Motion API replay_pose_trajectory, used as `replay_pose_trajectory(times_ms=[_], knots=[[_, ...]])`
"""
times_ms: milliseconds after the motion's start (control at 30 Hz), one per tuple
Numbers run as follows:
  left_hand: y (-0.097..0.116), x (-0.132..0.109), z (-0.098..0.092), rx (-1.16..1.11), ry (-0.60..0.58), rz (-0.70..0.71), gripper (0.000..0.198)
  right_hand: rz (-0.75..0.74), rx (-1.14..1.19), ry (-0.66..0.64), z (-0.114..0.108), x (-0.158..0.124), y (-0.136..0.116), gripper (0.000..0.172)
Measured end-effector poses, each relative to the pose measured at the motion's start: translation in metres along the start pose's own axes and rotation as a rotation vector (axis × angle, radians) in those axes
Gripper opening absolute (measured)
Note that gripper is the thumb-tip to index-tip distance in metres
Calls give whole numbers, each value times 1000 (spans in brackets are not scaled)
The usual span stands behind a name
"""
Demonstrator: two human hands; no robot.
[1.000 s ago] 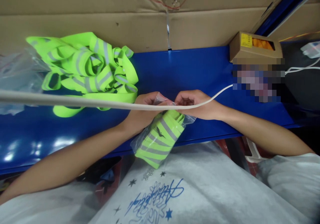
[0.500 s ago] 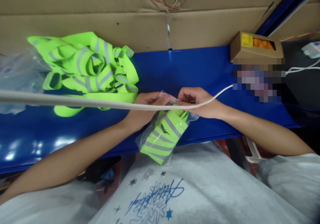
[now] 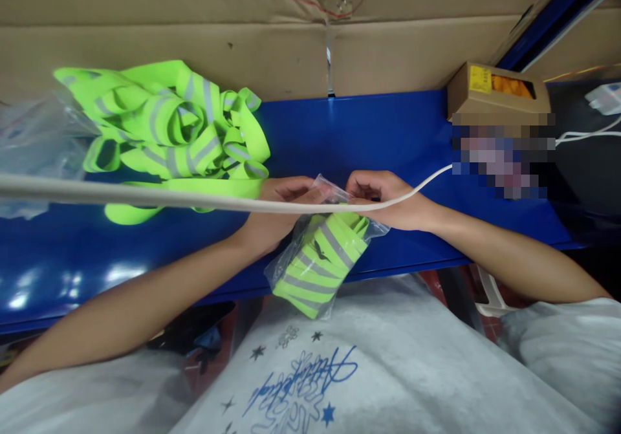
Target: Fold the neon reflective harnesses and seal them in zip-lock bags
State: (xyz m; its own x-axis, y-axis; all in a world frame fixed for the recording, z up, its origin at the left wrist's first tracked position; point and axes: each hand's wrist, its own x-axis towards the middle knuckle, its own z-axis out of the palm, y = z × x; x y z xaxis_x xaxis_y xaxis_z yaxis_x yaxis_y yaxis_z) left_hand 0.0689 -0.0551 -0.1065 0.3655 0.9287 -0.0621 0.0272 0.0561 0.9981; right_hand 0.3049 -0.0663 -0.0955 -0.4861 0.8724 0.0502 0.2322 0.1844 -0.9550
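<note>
Between my hands hangs a clear plastic bag, tilted over the table's front edge. Inside it lies a folded neon-yellow reflective strap with grey stripes. My left hand pinches the bag's top edge from the left, thumb over the film. At the right end of that same edge, my right hand has its fingers curled and closed on the plastic. A white cable crosses the view in front of both hands and hides part of the fingers and the bag's mouth.
A heap of neon-yellow reflective straps lies on the blue table at the left, beside loose clear plastic bags. At the back right stands a cardboard box with orange contents. A blurred-out patch lies in front of it. Cardboard lines the back.
Almost nothing differs. The bag and both hands appear shifted very slightly to the right, and the bag's top edge stands up a little more between the fingers.
</note>
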Motion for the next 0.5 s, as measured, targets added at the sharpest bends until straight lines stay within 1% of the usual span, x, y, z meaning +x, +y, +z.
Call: replay_pose_trajectory(times_ms=[200, 367, 500], knots=[[4, -1, 2, 26, -3, -11, 34, -17, -17, -23, 0, -1, 1, 19], [2, 1, 3, -96, -33, -57, 33, -14, -23, -12, -2, 0, -1, 17], [-1, 2, 1, -142, -20, -7, 28, -15, -22, -5, -2, 0, -1, 14]])
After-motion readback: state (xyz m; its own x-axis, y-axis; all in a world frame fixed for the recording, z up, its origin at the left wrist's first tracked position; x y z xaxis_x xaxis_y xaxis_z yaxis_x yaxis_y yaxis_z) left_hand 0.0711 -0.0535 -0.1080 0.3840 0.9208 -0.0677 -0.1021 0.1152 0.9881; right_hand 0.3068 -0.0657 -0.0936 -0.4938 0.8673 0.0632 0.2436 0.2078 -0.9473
